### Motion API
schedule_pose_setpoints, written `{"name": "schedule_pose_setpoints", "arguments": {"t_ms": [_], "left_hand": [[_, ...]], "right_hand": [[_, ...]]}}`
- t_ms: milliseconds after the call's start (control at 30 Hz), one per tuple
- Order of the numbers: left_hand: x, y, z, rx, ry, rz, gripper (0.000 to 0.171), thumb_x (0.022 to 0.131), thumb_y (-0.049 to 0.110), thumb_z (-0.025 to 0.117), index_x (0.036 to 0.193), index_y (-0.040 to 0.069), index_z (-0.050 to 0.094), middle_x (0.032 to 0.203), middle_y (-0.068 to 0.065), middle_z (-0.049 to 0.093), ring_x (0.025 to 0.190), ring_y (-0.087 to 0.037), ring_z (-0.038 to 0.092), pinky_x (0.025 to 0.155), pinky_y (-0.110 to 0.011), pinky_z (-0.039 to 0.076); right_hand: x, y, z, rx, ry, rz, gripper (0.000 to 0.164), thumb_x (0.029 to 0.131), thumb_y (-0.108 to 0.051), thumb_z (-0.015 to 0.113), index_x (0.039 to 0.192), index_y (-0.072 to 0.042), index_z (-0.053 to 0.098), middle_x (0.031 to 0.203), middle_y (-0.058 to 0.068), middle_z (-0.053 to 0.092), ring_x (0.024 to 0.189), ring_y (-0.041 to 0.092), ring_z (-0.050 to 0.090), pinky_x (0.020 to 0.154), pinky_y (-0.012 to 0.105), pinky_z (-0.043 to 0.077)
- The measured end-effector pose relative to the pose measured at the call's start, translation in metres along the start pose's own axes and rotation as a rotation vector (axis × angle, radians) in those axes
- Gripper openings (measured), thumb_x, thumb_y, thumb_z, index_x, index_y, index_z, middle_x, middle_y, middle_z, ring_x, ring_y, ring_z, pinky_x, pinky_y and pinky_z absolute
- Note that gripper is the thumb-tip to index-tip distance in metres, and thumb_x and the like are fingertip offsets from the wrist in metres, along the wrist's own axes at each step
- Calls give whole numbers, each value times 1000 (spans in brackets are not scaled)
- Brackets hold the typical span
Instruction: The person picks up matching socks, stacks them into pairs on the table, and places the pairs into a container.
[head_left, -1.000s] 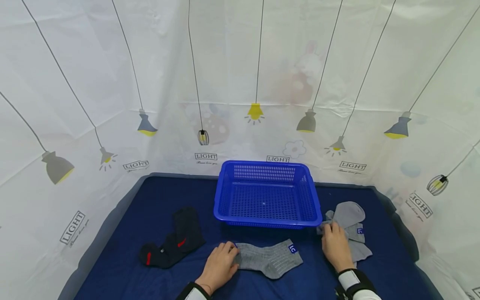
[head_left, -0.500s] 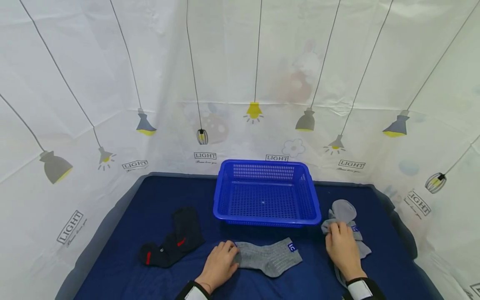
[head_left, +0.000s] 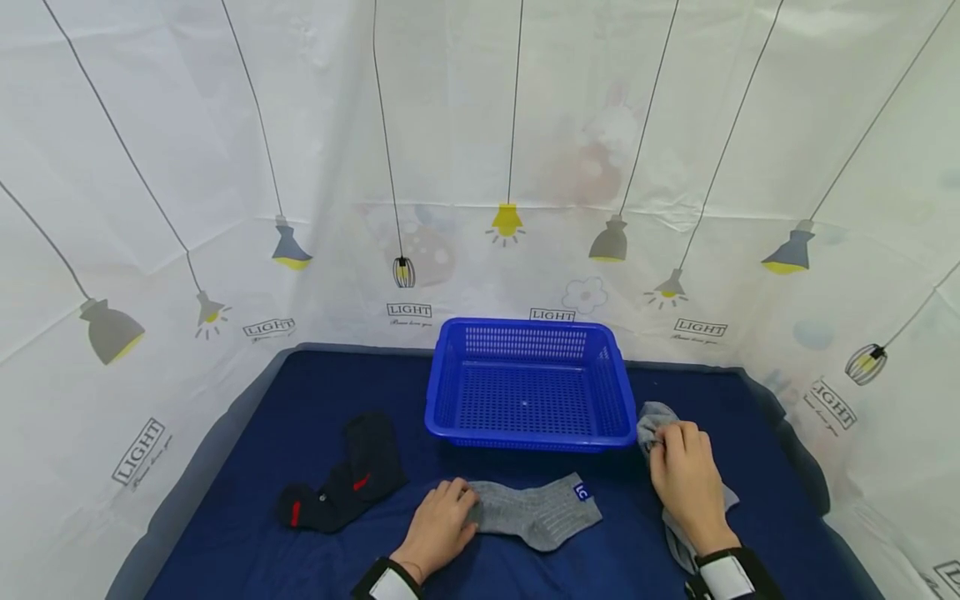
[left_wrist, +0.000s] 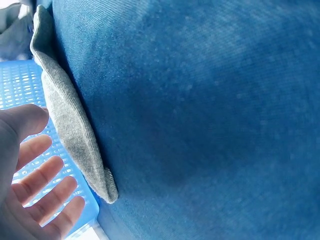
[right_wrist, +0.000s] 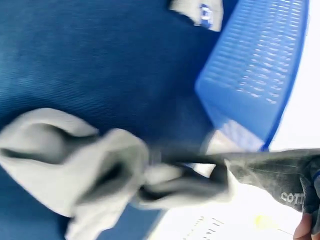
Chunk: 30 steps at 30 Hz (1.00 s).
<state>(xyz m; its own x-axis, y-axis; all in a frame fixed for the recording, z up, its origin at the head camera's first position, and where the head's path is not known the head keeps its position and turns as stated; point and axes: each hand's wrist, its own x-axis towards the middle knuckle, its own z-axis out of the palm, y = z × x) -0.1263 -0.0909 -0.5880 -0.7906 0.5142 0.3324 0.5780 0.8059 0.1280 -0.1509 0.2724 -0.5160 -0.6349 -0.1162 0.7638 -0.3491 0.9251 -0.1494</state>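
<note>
My left hand (head_left: 438, 529) rests at the toe end of a grey ribbed sock (head_left: 536, 517) with a blue tag, lying flat at the front middle. In the left wrist view this hand's fingers (left_wrist: 50, 185) are loosely extended beside the sock (left_wrist: 70, 115). To the right, my right hand (head_left: 686, 483) pinches a bunched grey sock (head_left: 656, 422). In the right wrist view, lettering shows on the stretched grey sock (right_wrist: 270, 175) near the fingertips at the lower right corner. More blurred grey sock fabric (right_wrist: 80, 160) hangs or lies at lower left there.
A blue perforated plastic basket (head_left: 532, 439) stands at the back middle, between the hands and the wall. Black socks (head_left: 345, 492) with red marks lie at left. Dark blue cloth (head_left: 247, 467) covers the table; a white lamp-print sheet (head_left: 465, 150) surrounds it.
My right hand has shifted slightly rightward and gathered the grey sock fabric; the light toe and blue tag seen there before are now out of sight. The left hand has stayed in place.
</note>
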Motion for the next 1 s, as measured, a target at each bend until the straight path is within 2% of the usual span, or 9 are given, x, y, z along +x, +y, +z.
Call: {"name": "schedule_pose_setpoints", "arguments": {"t_ms": [200, 400, 600, 800, 1000], "left_hand": [[0, 0, -1, -3, -1, -6, 32, 70, 28, 76, 96, 16, 63, 95, 1, 53, 83, -17, 52, 71, -32, 45], [0, 1, -3, -6, -2, -11, 31, 70, 28, 77, 95, 16, 63, 95, 1, 53, 83, -16, 53, 71, -32, 45], [0, 1, -4, -15, -16, -15, 31, 70, 27, 76, 96, 16, 63, 95, 1, 53, 83, -16, 52, 71, -32, 45], [-1, 2, -5, -34, -13, -16, 31, 71, 26, 76, 96, 15, 63, 95, 1, 53, 83, -17, 52, 71, -32, 45], [-1, 1, -5, -48, -45, -31, 30, 72, 27, 75, 98, 16, 63, 96, 1, 53, 84, -16, 52, 72, -32, 46]], "right_hand": [[17, -10, -7, 42, 89, -17, 17, 81, -10, 44, 84, 3, 54, 88, 21, 50, 71, 34, 46, 56, 44, 38], [24, -21, -13, 47, 59, -19, 17, 82, -10, 44, 85, 3, 54, 90, 21, 51, 73, 34, 47, 57, 42, 39], [26, -32, -12, 73, 70, -46, 19, 83, -13, 43, 84, 2, 55, 88, 18, 52, 71, 32, 46, 55, 42, 38], [26, -43, -11, 90, -14, -65, 16, 82, -11, 45, 86, 1, 55, 89, 16, 51, 76, 31, 48, 62, 42, 43], [31, -57, -7, 127, -33, -98, 11, 81, -9, 50, 86, -1, 56, 88, 14, 52, 77, 29, 50, 63, 41, 45]]}}
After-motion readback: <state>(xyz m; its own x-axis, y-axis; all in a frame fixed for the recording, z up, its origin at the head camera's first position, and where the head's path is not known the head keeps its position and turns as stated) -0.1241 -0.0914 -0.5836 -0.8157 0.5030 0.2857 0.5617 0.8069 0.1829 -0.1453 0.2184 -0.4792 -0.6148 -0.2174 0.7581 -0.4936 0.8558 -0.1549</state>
